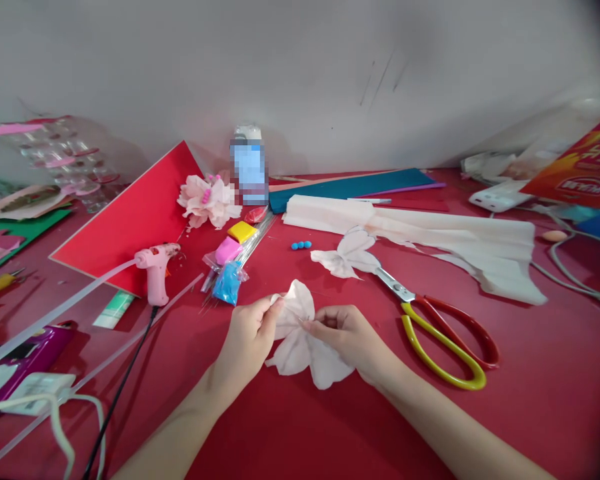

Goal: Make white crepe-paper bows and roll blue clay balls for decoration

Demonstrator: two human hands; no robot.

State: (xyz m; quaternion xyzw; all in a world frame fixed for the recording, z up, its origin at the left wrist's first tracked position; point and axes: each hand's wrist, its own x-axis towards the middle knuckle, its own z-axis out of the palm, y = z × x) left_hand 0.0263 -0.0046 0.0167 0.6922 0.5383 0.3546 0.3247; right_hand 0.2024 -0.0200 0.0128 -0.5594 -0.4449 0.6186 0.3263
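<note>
A white paper flower (325, 365) with several broad petals is held just above the red table. My left hand (247, 333) pinches the edge of one of its upper petals between thumb and fingers. On the other side, my right hand (347, 333) is closed on the flower near its centre, thumb against the paper. Beyond my right hand lie more white paper petals (355, 253), with the blades of the scissors (403, 290) against them. The scissors have one red and one yellow handle. Three small blue balls (301, 245) sit in a row behind the flower.
A pink glue gun (156, 270) with a long glue stick stands at left, its black cord running forward. Behind it are a red board (130, 220) and a finished pale pink flower (210, 200). Clay packets (227, 283), a phone (250, 170) and white crepe paper (480, 233) lie farther back.
</note>
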